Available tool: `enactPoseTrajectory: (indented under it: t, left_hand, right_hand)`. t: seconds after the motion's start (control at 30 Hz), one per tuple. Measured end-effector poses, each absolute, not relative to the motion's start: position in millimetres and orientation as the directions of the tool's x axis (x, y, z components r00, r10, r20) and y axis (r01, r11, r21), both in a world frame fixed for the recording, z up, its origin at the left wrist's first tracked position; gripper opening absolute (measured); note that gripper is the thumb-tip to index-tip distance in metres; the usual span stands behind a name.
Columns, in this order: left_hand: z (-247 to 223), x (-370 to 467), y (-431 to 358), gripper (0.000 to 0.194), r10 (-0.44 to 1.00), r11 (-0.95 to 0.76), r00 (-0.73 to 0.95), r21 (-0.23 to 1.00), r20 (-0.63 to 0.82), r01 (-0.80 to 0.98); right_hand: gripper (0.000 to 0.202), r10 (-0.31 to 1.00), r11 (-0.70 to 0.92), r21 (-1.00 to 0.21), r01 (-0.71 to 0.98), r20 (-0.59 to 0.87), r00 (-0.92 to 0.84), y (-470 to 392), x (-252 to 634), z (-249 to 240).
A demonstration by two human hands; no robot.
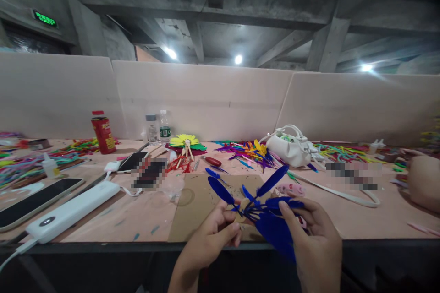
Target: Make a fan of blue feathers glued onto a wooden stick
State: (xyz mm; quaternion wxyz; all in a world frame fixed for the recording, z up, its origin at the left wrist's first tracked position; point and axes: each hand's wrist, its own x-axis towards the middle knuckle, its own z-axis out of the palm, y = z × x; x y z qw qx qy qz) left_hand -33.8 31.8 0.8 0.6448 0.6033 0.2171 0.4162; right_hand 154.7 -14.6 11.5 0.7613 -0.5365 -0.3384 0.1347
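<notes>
Feathers (274, 232) spread between both grips, right hand (319, 233) pinched on one, left hand (215, 230) (whether clamped, I cannot tell) beside their gathered stems (249, 213).

Feathers (275, 231) sit between the left hand (218, 231) and right hand (316, 233), before cardboard (192, 197) on the desk (110, 217); a power bank (75, 210) lies left, a handbag (288, 150) behind, to the right.

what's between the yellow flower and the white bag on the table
In the head view, a heap of coloured feathers lies between the yellow flower and the white bag.
</notes>
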Motion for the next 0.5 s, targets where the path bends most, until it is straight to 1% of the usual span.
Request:
enactPoseTrajectory:
  t: [0.13,0.23,0.3,0.4,0.5]
  left_hand:
    - [2,-30,29,0.057,0.837,-0.040,0.515,0.961,0.182,-0.275]
    - [-1,-24,29,0.060,0.886,-0.080,0.430,0.971,0.172,-0.224]
    - [-3,-20,31,0.059,0.908,-0.106,0.386,0.980,0.165,-0.170]
    - [-3,-17,32,0.051,0.911,-0.123,0.382,0.986,0.155,-0.109]
    - [-1,-17,31,0.046,0.904,-0.133,0.395,0.986,0.164,-0.104]
  right_hand:
    - [0.044,0.562,0.387,-0.894,0.225,0.423,0.711,-14,155,9]
    - [0.043,0.566,0.395,-0.888,0.236,0.438,0.698,-13,156,7]
    - [0.044,0.566,0.403,-0.882,0.243,0.449,0.691,-12,156,6]
    - [0.044,0.566,0.409,-0.878,0.247,0.456,0.687,-10,157,5]
    - [0.044,0.558,0.406,-0.877,0.256,0.460,0.691,-10,158,4]
